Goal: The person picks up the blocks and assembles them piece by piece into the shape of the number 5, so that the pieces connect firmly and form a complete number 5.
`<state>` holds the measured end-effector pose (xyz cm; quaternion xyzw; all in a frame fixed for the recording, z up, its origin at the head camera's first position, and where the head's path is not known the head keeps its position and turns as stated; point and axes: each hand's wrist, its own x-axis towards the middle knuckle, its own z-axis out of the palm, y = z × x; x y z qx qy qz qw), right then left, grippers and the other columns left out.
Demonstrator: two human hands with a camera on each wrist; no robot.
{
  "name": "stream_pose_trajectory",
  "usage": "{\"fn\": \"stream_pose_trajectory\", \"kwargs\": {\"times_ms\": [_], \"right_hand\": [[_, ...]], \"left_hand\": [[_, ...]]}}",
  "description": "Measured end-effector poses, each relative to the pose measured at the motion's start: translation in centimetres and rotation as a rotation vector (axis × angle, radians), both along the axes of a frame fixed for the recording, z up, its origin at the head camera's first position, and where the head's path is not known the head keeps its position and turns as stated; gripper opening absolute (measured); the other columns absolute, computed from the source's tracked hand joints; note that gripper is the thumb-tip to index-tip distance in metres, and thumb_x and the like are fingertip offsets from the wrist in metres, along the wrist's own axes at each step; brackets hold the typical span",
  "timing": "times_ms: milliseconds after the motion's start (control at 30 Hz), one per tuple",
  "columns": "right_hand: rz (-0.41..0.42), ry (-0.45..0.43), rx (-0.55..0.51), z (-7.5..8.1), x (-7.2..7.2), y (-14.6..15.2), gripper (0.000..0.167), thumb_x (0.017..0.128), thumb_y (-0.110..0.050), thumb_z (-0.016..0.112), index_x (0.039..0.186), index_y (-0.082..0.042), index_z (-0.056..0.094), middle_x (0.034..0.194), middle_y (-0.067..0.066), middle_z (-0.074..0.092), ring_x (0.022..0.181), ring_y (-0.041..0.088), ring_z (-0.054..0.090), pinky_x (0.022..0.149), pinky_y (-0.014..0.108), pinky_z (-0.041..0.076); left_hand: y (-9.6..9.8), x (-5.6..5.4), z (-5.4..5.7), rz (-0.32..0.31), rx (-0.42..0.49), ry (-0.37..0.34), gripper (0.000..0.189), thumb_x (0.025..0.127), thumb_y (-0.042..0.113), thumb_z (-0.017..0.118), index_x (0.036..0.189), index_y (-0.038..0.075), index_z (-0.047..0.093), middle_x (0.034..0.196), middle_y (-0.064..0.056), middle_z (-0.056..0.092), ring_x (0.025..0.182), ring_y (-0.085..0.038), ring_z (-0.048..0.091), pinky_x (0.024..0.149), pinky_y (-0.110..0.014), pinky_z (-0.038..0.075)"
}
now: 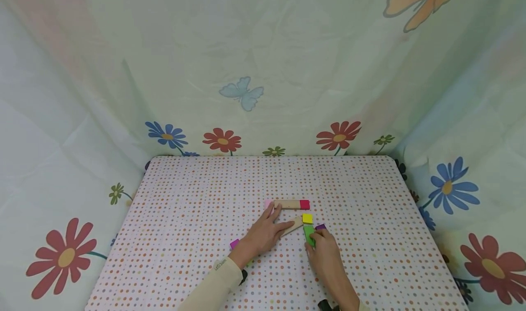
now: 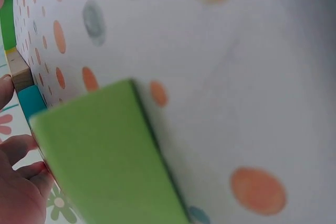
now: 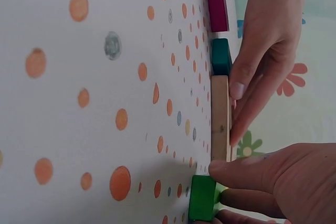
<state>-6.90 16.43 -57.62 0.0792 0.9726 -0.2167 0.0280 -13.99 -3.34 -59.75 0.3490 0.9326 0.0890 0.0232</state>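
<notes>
My right hand (image 1: 326,254) pinches a green block (image 1: 309,235) between thumb and fingers. The block's far end lies by a yellow block (image 1: 307,218), with a purple block (image 1: 320,227) just beyond the fingertips. My left hand (image 1: 263,235) spreads fairly straight fingers over the blocks. One fingertip reaches the slanted wooden block (image 1: 293,225); others lie near a longer wooden block (image 1: 286,204) that has a red block (image 1: 304,204) at its right end. In the right wrist view, a teal block (image 3: 221,56) adjoins the slanted wooden block, beside my left thumb.
A magenta block (image 1: 234,244) shows left of my left wrist. A light green block (image 2: 105,156) lies close under the left wrist camera. A pale pink block (image 1: 269,203) touches the far wooden block's left end. Dotted cloth covers the table (image 1: 185,201); flowered curtains hang around it.
</notes>
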Motion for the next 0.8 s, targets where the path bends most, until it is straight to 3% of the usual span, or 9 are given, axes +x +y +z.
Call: {"fn": "stream_pose_trajectory", "kwargs": {"times_ms": [233,467,800], "right_hand": [[-0.008,-0.007,0.021,-0.11,-0.25,-0.1,0.036,0.093,-0.011,0.081,0.122,0.009,0.073,0.129,0.024,0.065,0.119,0.039,0.065,0.101,0.052,0.059],[-0.005,0.038,0.002,-0.14,-0.27,-0.03,0.034,0.093,-0.012,0.081,0.118,0.01,0.074,0.126,0.024,0.067,0.117,0.039,0.066,0.101,0.053,0.058],[-0.014,0.026,0.01,0.03,-0.25,-0.29,0.035,0.094,-0.013,0.08,0.121,0.008,0.073,0.128,0.025,0.066,0.118,0.039,0.066,0.098,0.052,0.059]], "left_hand": [[0.02,0.02,0.01,-0.015,-0.005,0.025,0.043,0.11,0.03,0.057,0.153,0.036,0.058,0.169,-0.02,0.039,0.16,-0.043,0.034,0.13,-0.043,0.037],[0.02,-0.07,-0.17,0.002,0.002,0.0,0.042,0.111,0.031,0.055,0.153,0.037,0.057,0.17,-0.02,0.037,0.161,-0.042,0.031,0.131,-0.043,0.036],[0.02,-0.04,-0.23,0.0,0.005,0.004,0.042,0.111,0.031,0.056,0.152,0.038,0.058,0.17,-0.019,0.037,0.161,-0.043,0.032,0.13,-0.044,0.036]]}}
